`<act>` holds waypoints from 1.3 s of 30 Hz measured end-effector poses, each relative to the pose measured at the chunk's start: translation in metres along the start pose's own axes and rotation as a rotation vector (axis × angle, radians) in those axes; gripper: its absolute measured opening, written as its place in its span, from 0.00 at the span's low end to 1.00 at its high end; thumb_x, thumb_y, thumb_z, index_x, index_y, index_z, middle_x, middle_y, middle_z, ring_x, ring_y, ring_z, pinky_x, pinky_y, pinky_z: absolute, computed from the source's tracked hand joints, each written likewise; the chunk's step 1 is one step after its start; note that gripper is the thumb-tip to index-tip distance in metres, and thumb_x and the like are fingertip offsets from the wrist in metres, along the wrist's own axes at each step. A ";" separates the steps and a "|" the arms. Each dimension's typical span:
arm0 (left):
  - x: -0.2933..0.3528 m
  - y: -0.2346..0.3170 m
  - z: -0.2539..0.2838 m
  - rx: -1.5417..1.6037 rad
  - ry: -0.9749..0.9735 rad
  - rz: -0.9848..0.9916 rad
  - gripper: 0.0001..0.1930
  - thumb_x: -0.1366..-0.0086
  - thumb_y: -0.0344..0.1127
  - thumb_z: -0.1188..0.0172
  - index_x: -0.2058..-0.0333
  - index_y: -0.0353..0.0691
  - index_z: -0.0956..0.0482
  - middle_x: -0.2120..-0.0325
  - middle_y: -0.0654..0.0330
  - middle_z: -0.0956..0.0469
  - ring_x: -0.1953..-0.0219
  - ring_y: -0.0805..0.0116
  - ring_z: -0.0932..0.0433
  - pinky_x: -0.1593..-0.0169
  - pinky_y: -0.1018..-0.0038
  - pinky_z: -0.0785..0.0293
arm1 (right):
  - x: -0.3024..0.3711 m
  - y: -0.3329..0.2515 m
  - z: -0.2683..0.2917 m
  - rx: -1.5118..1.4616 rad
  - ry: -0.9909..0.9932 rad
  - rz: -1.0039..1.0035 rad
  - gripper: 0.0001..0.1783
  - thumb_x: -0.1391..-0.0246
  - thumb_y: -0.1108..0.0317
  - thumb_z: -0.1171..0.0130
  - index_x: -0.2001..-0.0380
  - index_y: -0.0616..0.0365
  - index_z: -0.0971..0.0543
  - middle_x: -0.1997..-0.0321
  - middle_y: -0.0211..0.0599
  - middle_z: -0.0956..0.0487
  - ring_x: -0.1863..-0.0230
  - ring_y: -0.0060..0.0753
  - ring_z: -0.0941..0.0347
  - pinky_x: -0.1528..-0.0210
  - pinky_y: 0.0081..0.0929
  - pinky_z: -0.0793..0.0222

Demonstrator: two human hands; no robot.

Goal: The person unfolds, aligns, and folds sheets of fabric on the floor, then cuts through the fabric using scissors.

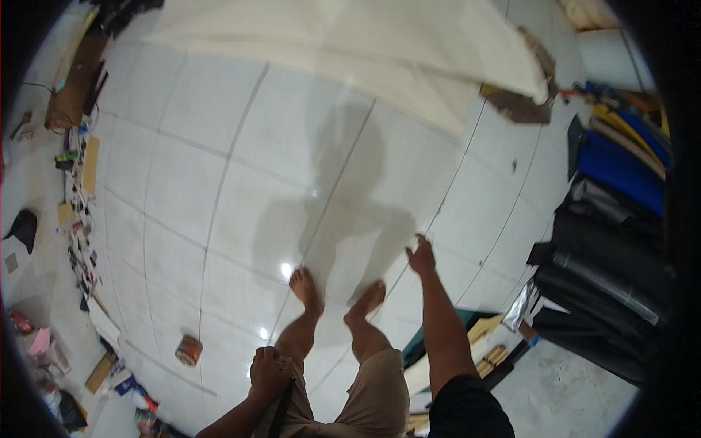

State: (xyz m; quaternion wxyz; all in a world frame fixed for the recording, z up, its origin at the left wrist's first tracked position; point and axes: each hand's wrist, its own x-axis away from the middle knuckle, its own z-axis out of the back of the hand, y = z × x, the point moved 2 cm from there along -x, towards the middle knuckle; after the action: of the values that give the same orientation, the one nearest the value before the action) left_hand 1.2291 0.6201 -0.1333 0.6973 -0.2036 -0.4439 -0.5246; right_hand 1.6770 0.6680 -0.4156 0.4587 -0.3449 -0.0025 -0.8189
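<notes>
My left hand [272, 372] is held against my left thigh, with its fingers curled. A narrow black strip [281, 410] runs down from it toward my waist; its upper end is hidden in the grip. Out in front of me to the right, my right hand [421, 255] hangs over the tiled floor, its fingers apart and holding nothing. A large cream cloth [350, 40] spreads across the far side, beyond the reach of both hands. One of its corners drops toward the floor near a brown cardboard piece [522, 106].
Rolls of black and blue material [602, 255] are stacked along the right. A small round tin [188, 350] stands on the floor at the left. Small scattered items and a black cap [24, 228] line the left side. Wood-coloured pieces [491, 358] lie behind my right arm.
</notes>
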 end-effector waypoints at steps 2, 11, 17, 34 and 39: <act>-0.019 0.013 0.035 -0.040 0.097 -0.034 0.20 0.47 0.45 0.39 0.62 0.36 0.28 0.62 0.46 0.29 0.58 0.46 0.28 0.55 0.54 0.30 | -0.017 -0.084 0.042 -0.071 -0.104 -0.024 0.33 0.51 0.59 0.37 0.43 0.51 0.37 0.48 0.49 0.30 0.44 0.50 0.34 0.43 0.40 0.36; -0.128 0.036 0.127 0.053 0.271 -0.032 0.18 0.48 0.43 0.39 0.62 0.37 0.26 0.60 0.48 0.28 0.55 0.47 0.29 0.53 0.55 0.31 | -0.253 -0.321 0.211 -0.002 0.071 0.317 0.31 0.49 0.58 0.41 0.42 0.51 0.37 0.43 0.48 0.34 0.43 0.51 0.36 0.44 0.44 0.36; -0.229 0.038 0.179 0.145 0.240 -0.038 0.16 0.46 0.36 0.39 0.60 0.38 0.27 0.61 0.47 0.30 0.58 0.49 0.28 0.54 0.59 0.30 | -0.508 -0.398 0.332 0.530 0.546 0.402 0.28 0.46 0.65 0.53 0.39 0.47 0.36 0.34 0.43 0.40 0.35 0.45 0.45 0.43 0.51 0.40; -0.470 0.473 0.482 -0.078 0.513 -0.841 0.28 0.44 0.47 0.38 0.46 0.44 0.31 0.43 0.47 0.39 0.38 0.48 0.44 0.37 0.56 0.47 | -0.161 -0.435 0.343 -0.062 -0.376 0.501 0.15 0.50 0.63 0.46 0.58 0.51 0.28 0.68 0.42 0.24 0.70 0.47 0.24 0.69 0.45 0.28; -0.491 0.439 0.393 -0.764 -0.166 -0.780 0.55 0.51 0.78 0.52 0.34 0.46 0.52 0.34 0.46 0.53 0.32 0.47 0.56 0.31 0.53 0.66 | -0.041 -0.494 0.338 -0.231 -0.697 0.350 0.14 0.48 0.64 0.47 0.58 0.57 0.29 0.66 0.47 0.23 0.63 0.50 0.24 0.60 0.47 0.29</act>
State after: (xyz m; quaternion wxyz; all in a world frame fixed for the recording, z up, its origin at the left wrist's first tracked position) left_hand 1.4429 1.3460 -0.2572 0.2903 -0.3033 -0.3179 -0.8501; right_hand 1.5095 1.0934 -0.0272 0.5213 -0.6461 -0.0072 -0.5574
